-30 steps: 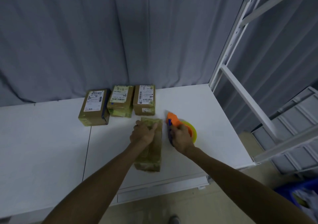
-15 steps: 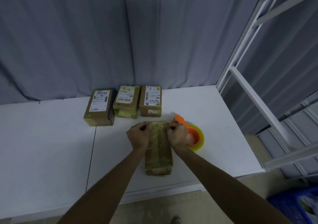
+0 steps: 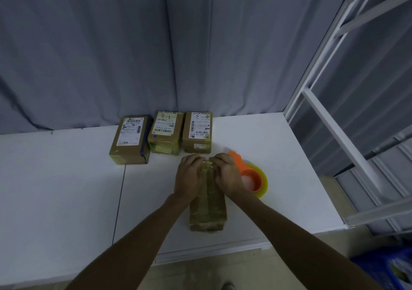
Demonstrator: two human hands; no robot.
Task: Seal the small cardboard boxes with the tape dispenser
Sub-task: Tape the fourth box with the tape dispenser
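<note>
Gripping the far end of the small cardboard box (image 3: 208, 202), left hand (image 3: 189, 178) and right hand (image 3: 227, 176) nearly touch; it seems light, stiff and tape-slick, so hold its sides.

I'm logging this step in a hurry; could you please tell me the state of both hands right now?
Left hand: fingers curled over the far end of the taped box, holding it.
Right hand: holds the same end; the tape dispenser lies beside it.

A person's bare forearms, bare left hand (image 3: 189, 176) and bare right hand (image 3: 227, 175); below the white table's (image 3: 66, 178) near edge, one grey shoe toe (image 3: 227, 286).
</note>
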